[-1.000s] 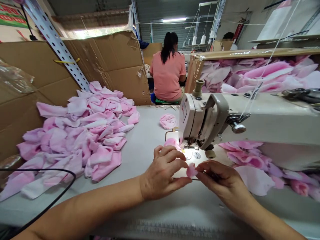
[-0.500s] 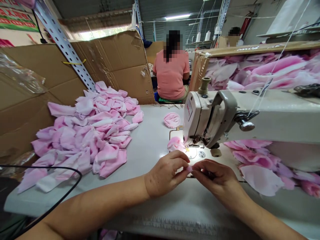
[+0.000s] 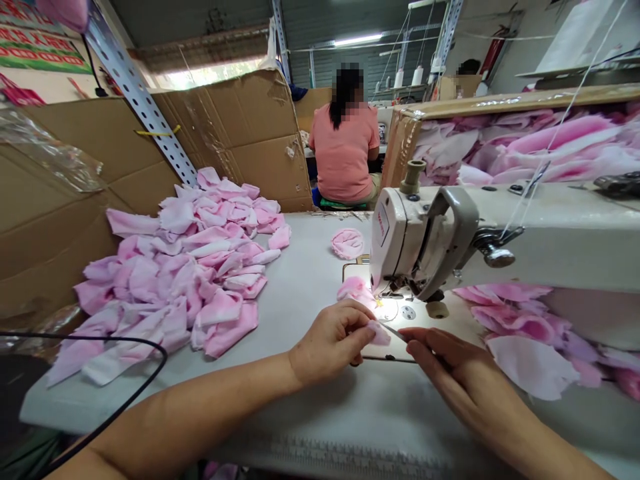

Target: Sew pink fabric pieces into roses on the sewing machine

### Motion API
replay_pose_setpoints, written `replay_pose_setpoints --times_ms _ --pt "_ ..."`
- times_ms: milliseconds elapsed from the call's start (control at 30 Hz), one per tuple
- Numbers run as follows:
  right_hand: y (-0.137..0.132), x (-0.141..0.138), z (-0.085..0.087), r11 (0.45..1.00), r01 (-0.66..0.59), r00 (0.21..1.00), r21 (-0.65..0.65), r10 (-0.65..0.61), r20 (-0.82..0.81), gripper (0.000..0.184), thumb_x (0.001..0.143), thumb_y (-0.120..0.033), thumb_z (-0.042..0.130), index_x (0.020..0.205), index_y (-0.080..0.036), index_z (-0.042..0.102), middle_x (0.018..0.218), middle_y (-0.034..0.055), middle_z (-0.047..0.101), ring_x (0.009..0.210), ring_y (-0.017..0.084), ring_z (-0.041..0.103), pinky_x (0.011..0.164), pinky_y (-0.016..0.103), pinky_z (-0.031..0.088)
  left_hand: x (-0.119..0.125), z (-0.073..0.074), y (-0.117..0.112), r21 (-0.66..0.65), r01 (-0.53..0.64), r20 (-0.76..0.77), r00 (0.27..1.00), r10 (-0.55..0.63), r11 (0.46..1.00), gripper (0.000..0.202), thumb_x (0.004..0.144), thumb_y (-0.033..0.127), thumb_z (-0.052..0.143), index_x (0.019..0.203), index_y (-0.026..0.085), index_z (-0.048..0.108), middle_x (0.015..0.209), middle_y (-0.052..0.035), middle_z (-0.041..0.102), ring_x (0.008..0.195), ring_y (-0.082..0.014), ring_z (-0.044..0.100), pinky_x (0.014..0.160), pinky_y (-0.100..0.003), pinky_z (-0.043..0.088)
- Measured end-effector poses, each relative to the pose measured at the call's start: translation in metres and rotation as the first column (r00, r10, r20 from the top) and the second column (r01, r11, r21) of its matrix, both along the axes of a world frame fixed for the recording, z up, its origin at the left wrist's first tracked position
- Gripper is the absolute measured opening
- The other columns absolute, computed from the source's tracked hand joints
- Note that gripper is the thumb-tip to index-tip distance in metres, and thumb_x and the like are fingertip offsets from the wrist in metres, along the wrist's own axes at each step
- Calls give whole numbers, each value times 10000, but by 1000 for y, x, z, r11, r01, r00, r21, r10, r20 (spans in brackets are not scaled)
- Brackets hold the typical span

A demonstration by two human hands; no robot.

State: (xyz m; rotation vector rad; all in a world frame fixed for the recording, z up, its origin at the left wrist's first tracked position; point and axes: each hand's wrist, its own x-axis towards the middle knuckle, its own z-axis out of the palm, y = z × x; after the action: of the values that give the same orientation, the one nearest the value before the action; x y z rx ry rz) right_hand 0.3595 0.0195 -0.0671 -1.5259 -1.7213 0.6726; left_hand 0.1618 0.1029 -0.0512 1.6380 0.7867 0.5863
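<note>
A small pink fabric scrap (image 3: 379, 333) is pinched between the thumb and fingers of the left hand (image 3: 327, 343), just in front of the sewing machine's needle plate (image 3: 409, 312). The fingers of the right hand (image 3: 457, 363) are pressed together around a thin metal pick (image 3: 393, 331), its tip just beside the scrap. Bunched pink fabric (image 3: 356, 291) lies near the presser foot, and a heap of pink fabric pieces (image 3: 175, 267) is spread over the bench (image 3: 295, 300). For such soft cloth, the pinch would best be kept close to the worked edge, with the point brought in lightly so that the fibres are not snagged.
</note>
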Motion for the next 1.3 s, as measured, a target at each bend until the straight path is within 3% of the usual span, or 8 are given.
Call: replay_pose_setpoints --times_ms 200,400,567,967,1133,1200,1233,1300 --pt "-2 -8 -9 999 35 998 30 -36 43 274 938 -400 440 1034 -244 644 890 22 692 763 167 632 659 257 461 1 2 0 -55 -59 -10 998 59 997 406 868 463 564 813 76 673 1058 -87 523 481 -12 562 421 -133 455" --pt "1 -7 -11 997 67 995 37 -70 72 239 928 -408 466 876 -248 636 697 -26 649 601 134 585 565 239 414 -1 5 -1 -69 -56 -13 998 55 996 459 871 519 539 817 82 669 1116 -101 512 510 -11 560 438 -138 468" --pt "1 -7 -11 996 66 994 57 -71 78 239 928 -410 467 846 -248 623 684 -34 640 584 123 572 555 229 401 0 0 -3 -82 -62 40 997 65 995 359 761 440 712 789 94 622 1050 -68 519 515 -13 532 463 -158 468" --pt "-2 -13 -7 1000 13 999 0 -13 51 237 938 -399 443 864 -240 602 697 -28 630 588 130 560 565 234 407 -1 -5 -5 -63 -44 92 994 50 997 327 793 416 687 738 99 624 964 -44 513 511 -16 495 459 -175 412" --pt "-9 -11 -6 999 -32 996 -28 34 80 246 951 -378 413 855 -238 591 694 -29 617 578 124 548 564 236 401 -7 -6 -5 147 -25 26 999 22 989 258 818 359 673 735 117 639 915 -52 566 592 -61 522 509 -181 433" --pt "-11 -8 -5 998 -37 994 -59 43 97 263 955 -385 400 842 -235 584 686 -27 612 571 126 542 556 241 399 -11 -2 0 383 30 -46 999 -13 923 196 852 325 638 816 133 656 931 -68 589 674 -99 556 585 -208 473" --pt "-12 -6 -4 997 -36 994 -73 43 104 271 955 -390 395 835 -233 581 680 -25 610 569 127 542 551 244 400 -14 0 4 526 61 -86 996 -19 848 172 873 305 610 867 140 657 948 -78 596 737 -124 569 649 -235 492" --pt "-12 -1 -2 995 -34 991 -92 45 122 285 955 -394 387 815 -228 572 674 -19 611 572 131 551 546 249 404 -18 5 14 769 139 -180 984 3 624 147 909 260 545 930 150 640 979 -94 608 874 -175 567 794 -305 493"
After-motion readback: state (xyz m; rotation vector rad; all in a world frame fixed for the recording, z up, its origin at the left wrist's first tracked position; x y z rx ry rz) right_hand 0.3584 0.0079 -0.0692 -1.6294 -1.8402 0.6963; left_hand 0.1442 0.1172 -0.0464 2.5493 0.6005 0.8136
